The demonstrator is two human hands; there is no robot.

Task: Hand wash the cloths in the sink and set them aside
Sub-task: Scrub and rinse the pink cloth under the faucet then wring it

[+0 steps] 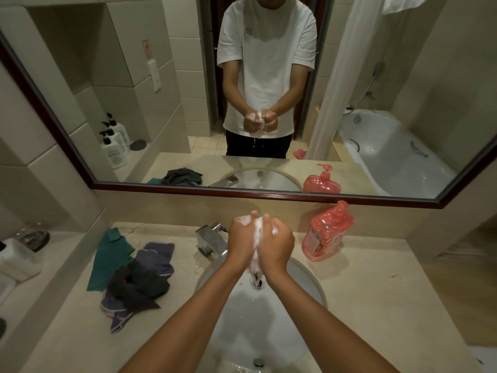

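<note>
Both hands are raised together over the sink [304, 273], clenched from either side on one soapy pale cloth [258, 235]: the left hand [240, 238] curls round its left edge with suds on the knuckles, the right hand [279, 242] curls round its right edge, and the cloth's lower end hangs between the wrists above the drain [257, 283]. Just behind the left hand stands the chrome faucet [211, 239]. Further left of the hands, on the beige counter [376, 292], lie the other cloths in a loose heap: a green cloth [109, 258] farthest out, a blue-purple cloth [158, 255] beside it, and a dark grey cloth [137, 286] crumpled on top of them. Right of the right hand, near the back wall, stands a red pump bottle [326, 231]. Beyond the hands the mirror [134, 90] shows the same grip, with water dripping from the cloth.
</note>
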